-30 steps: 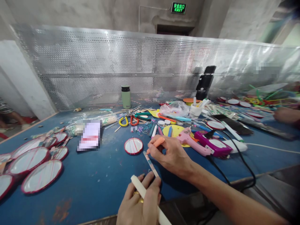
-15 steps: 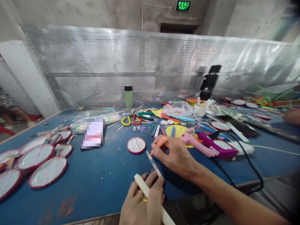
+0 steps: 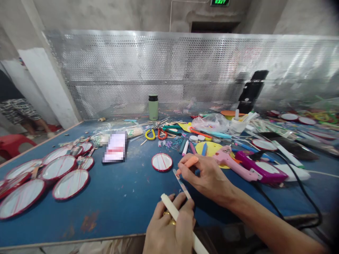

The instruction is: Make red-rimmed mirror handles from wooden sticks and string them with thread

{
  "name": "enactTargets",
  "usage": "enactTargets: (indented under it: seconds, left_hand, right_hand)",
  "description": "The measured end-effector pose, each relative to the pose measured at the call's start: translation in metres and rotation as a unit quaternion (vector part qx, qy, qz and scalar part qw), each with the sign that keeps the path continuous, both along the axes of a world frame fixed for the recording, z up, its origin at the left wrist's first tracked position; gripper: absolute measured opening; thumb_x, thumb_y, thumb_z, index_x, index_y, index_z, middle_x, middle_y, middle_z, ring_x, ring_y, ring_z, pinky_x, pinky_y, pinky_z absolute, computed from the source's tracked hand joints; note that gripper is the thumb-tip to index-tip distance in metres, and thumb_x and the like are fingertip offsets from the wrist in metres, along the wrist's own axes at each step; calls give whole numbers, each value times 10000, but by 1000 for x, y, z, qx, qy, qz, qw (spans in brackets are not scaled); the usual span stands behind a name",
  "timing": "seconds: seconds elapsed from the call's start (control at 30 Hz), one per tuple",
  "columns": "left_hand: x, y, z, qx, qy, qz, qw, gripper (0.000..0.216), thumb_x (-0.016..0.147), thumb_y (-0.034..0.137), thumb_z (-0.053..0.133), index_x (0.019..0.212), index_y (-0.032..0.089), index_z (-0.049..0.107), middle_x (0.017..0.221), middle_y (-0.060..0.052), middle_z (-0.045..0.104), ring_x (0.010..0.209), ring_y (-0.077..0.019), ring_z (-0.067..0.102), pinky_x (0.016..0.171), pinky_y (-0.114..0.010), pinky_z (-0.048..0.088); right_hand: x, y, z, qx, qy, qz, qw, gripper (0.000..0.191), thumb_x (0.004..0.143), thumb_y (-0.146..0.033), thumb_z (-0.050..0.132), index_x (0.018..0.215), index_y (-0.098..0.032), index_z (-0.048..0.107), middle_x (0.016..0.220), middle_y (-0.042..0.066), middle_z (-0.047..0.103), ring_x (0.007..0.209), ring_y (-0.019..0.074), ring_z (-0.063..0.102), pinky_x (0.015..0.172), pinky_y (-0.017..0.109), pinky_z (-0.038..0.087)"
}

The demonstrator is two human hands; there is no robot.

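Observation:
My left hand (image 3: 173, 222), closed, is at the table's front edge. A thick cream-coloured rod (image 3: 170, 206) lies across its fingers under the thumb. The same fingertips pin a flat, narrow craft stick (image 3: 184, 188), part of which looks coloured. My right hand (image 3: 203, 173) is closed round an orange marker (image 3: 191, 162), its lower end at the far part of the craft stick. Just beyond the stick's far end lies a small round red-rimmed disc (image 3: 162, 162) with pink lines on its white face.
Several red-rimmed discs (image 3: 71, 184) pile up at left, near a phone (image 3: 115, 147). Further back stand a green bottle (image 3: 153, 108) and pliers (image 3: 150, 134). A pink glue gun (image 3: 235, 164), a purple device (image 3: 265, 167) and black cables (image 3: 300, 187) lie to the right.
The whole scene has shifted to the right in the view as my head turned left. Both hands keep hold of the same things, and the marker stays at the craft stick's far part.

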State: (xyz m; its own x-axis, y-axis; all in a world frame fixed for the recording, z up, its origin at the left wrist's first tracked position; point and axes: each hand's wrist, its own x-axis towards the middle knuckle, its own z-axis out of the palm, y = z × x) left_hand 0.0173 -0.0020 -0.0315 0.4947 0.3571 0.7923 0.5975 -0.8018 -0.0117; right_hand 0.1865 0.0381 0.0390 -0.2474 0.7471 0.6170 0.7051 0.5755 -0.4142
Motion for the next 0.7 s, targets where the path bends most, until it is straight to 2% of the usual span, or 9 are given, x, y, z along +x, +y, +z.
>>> enactTargets:
  seconds: [0.07,0.27,0.47,0.7]
  left_hand:
    - [0,-1,1,-11,-5,0,1000,287,1012,148,335,1165,127,577,1077,-38,754,1057,-148,685,895,-298,579]
    - [-5,6,-1,38,28,-35,998,281,986,151,392,1161,113,608,1087,-57,749,1016,-179,705,828,-279,606]
    - [-9,6,-3,22,71,-27,997,312,979,127,370,1199,95,589,1143,-96,722,1061,-204,684,833,-319,609]
    - [-8,6,-4,31,65,-21,997,314,988,138,365,1192,118,603,1118,-83,734,1035,-188,696,837,-284,604]
  right_hand:
    - [0,-1,0,-1,2,-2,1000,228,912,-233,521,687,-205,543,738,-10,689,645,119,619,623,252,439]
    - [-1,-4,1,-34,-1,-5,999,226,902,-224,507,687,-200,568,729,-6,686,622,114,606,595,240,431]
    - [0,-3,2,-41,16,-20,999,226,905,-232,515,684,-196,546,721,-13,675,614,110,598,585,233,421]
    - [2,-2,-1,-32,14,-38,999,211,901,-243,528,696,-198,552,707,-11,676,621,117,605,596,238,428]
